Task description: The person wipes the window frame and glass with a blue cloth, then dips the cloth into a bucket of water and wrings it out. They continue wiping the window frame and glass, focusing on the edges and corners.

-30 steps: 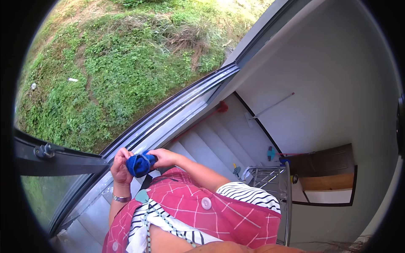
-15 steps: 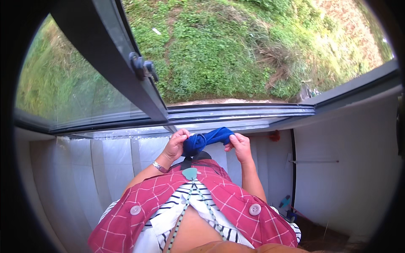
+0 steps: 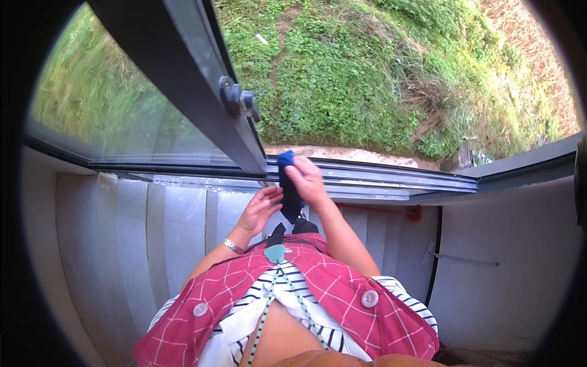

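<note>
A blue cloth (image 3: 290, 189) hangs bunched in front of me at the window's lower frame, its top bright blue and its lower part nearly black. My right hand (image 3: 307, 181) is closed around its upper end, thumb toward me. Just left of the cloth is my left hand (image 3: 259, 211), palm turned toward it with fingers stretched out. Its fingertips come close to the cloth's edge, and I cannot tell whether they touch.
Beyond the cloth runs the sliding window's metal track (image 3: 385, 181). A dark sash with a latch (image 3: 237, 101) slants across the left, and the right side stands open onto a green slope (image 3: 342, 85). Grey steps (image 3: 183, 226) lie below, with a white wall (image 3: 507, 257) at right.
My right hand has swung left and up to the window track with the cloth. The cloth, earlier stretched sideways between both hands, now hangs from the right; my left hand has let go.
</note>
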### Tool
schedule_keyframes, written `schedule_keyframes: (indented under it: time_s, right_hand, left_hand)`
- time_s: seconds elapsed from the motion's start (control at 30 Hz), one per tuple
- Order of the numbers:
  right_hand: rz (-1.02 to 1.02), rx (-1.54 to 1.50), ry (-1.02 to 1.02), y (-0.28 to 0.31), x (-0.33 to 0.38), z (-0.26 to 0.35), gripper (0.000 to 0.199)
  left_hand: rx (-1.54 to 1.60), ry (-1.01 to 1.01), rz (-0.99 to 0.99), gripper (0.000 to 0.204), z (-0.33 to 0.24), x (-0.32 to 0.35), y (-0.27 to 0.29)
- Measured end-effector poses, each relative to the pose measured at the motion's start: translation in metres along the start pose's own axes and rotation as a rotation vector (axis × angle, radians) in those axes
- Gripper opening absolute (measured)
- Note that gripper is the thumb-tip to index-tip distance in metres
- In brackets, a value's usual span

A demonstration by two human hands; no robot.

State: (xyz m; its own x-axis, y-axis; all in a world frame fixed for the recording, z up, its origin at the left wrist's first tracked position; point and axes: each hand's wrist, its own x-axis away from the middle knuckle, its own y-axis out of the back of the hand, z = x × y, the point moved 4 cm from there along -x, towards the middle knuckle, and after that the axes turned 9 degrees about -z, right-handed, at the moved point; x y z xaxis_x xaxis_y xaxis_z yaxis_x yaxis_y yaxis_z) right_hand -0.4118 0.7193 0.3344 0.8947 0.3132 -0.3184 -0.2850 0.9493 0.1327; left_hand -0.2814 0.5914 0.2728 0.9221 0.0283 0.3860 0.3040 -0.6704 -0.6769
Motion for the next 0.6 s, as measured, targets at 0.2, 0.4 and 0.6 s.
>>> schedule_keyframes:
  time_s: [0.2, 0.4, 0.6]
  right_hand:
    - [0.019, 0.477, 0.241, -0.045, -0.007, -0.035, 0.025]
    - [0.013, 0.578, 0.25, -0.037, -0.003, -0.042, 0.02]
    - [-0.044, 0.633, 0.27, -0.002, 0.008, -0.04, 0.018]
  left_hand:
    - [0.078, 0.09, -0.115, 0.045, 0.013, 0.003, 0.034]
    - [0.055, 0.068, -0.283, 0.042, 0.016, -0.002, 0.054]
    - [0.064, 0.059, -0.327, 0.037, 0.015, -0.006, 0.056]
